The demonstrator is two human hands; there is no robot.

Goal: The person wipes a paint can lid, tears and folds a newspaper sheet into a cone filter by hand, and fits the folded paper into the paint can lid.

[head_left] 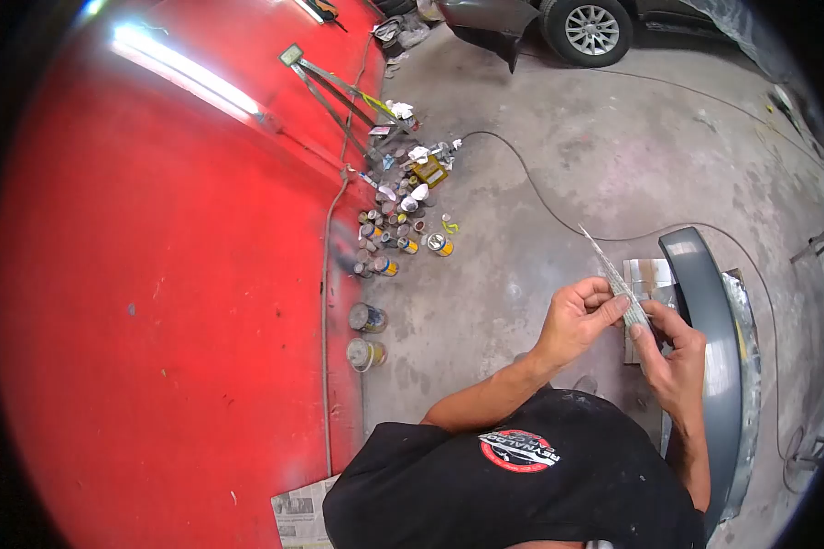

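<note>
My left hand (572, 322) and my right hand (676, 359) are close together in front of my chest. Both pinch a thin folded piece of newspaper (621, 291), which is seen nearly edge-on and tapers to a point away from me. My left thumb presses on its face, and the right thumb and fingers close on its near end. Just right of my right hand lies a long, curved dark grey car panel (712, 316), perhaps a bumper. Beneath the panel, a flattened cardboard piece (645, 274) shows partly.
A red wall (183, 302) runs along the left, with several paint cans (368, 318) and litter at its foot. A folding stepladder (339, 96) leans there. A hose (531, 178) crosses the concrete floor. A car wheel (591, 30) is at the top.
</note>
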